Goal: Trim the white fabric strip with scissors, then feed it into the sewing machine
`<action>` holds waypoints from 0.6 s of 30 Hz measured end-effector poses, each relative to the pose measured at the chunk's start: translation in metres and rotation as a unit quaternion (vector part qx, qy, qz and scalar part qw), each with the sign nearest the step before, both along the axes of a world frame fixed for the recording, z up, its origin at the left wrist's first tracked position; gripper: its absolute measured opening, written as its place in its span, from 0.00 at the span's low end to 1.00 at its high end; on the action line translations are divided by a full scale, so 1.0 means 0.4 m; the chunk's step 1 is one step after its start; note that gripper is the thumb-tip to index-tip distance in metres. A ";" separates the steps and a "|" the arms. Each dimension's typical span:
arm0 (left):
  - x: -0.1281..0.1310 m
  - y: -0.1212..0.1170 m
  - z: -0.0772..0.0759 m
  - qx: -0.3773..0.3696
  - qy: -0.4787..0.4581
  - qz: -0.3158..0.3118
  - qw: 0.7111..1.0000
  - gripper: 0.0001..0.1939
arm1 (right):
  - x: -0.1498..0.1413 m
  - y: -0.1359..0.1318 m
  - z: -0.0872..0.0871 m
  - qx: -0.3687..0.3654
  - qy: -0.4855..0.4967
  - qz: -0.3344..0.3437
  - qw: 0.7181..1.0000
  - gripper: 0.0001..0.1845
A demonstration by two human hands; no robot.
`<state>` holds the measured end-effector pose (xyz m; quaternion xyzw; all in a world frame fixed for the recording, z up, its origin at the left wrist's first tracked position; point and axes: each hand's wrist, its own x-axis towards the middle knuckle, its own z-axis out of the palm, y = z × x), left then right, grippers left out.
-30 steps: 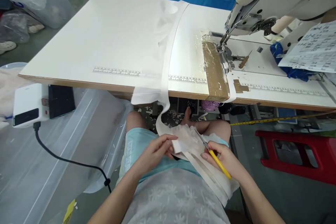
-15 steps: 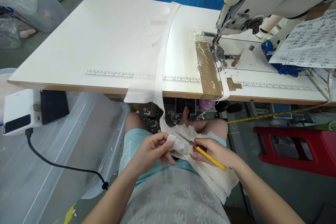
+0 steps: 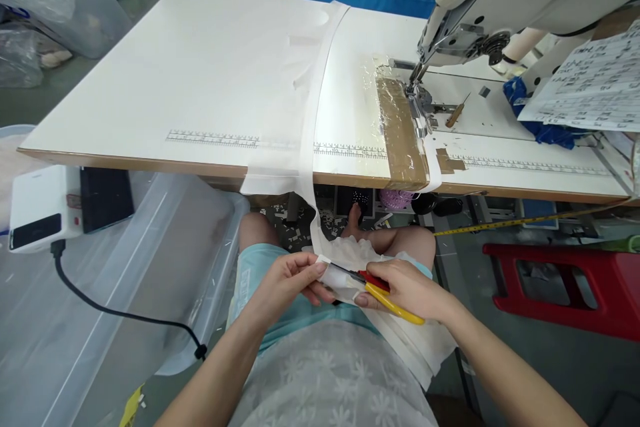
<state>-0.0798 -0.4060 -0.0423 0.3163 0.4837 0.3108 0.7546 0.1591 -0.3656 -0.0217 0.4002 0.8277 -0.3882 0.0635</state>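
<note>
Over my lap, my left hand [image 3: 299,278] pinches the edge of a white fabric piece [image 3: 345,278] between thumb and fingers. My right hand [image 3: 401,289] is wrapped round scissors [image 3: 395,303] with yellow and red handles. Their dark blades point left and meet the fabric edge at my left fingertips; whether they are cutting into it I cannot tell. More of the white fabric drapes over my thighs, and a long white strip [image 3: 316,100] runs from there up across the tabletop.
A sewing machine [image 3: 480,20] stands at the right of the white table [image 3: 225,67]. A small wooden-handled tool [image 3: 456,113] lies beside its needle area. Left of my legs is a clear plastic bin [image 3: 165,267] with a white device [image 3: 45,207] on it. A red stool [image 3: 560,327] stands right.
The scissors have moved left to the fabric edge at my left fingers, and their red handle now shows. My left hand keeps its pinch. The view has shifted slightly.
</note>
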 end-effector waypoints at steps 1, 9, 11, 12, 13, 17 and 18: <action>0.000 0.001 -0.001 0.001 -0.001 -0.001 1.000 0.20 | -0.002 -0.002 0.000 0.015 -0.006 -0.002 1.000 0.27; -0.006 0.000 -0.011 -0.006 -0.013 -0.001 1.000 0.20 | 0.000 -0.010 -0.027 0.045 -0.006 -0.013 0.999 0.30; -0.006 0.000 -0.014 -0.007 -0.012 0.001 1.000 0.20 | -0.001 -0.008 -0.025 0.056 -0.020 -0.011 0.998 0.30; -0.005 -0.001 -0.014 -0.007 -0.011 0.002 1.000 0.20 | -0.004 -0.008 -0.022 0.067 -0.030 -0.008 0.997 0.30; -0.004 -0.001 -0.014 -0.007 -0.010 0.001 1.000 0.19 | -0.007 -0.007 -0.019 0.078 -0.040 -0.004 0.996 0.29; -0.001 -0.003 -0.011 -0.009 -0.011 -0.003 1.000 0.20 | -0.020 -0.006 -0.015 0.106 -0.053 0.003 0.993 0.28; -0.002 -0.003 -0.010 -0.009 -0.013 -0.003 1.000 0.20 | -0.021 -0.006 -0.017 0.105 -0.053 -0.001 0.993 0.28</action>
